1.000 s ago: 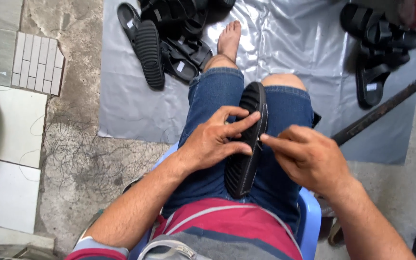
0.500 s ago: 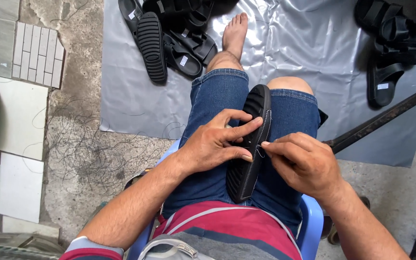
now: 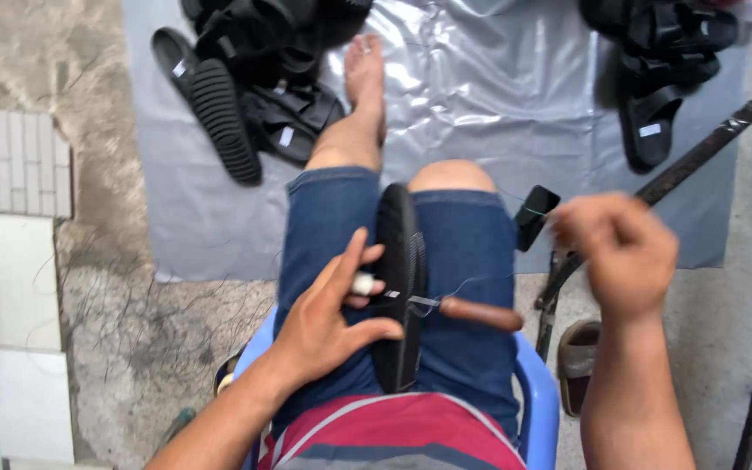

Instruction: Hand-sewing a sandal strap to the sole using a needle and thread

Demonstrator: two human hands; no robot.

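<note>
Left hand (image 3: 328,318) clamps black sandal (image 3: 398,287) edge-up on lap. Awl (image 3: 467,311) lodged through sole. Right hand (image 3: 620,248), right of sandal, pinched shut on thread. Stitch half-drawn; seam unfinished.

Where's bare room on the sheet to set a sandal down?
The sheet is bare in the middle, between the foot and the right sandal pile, and along its left edge below the left pile. Both top corners are crowded. The lap is full: left hand holds the sole, awl stuck in it; right hand is raised.
</note>
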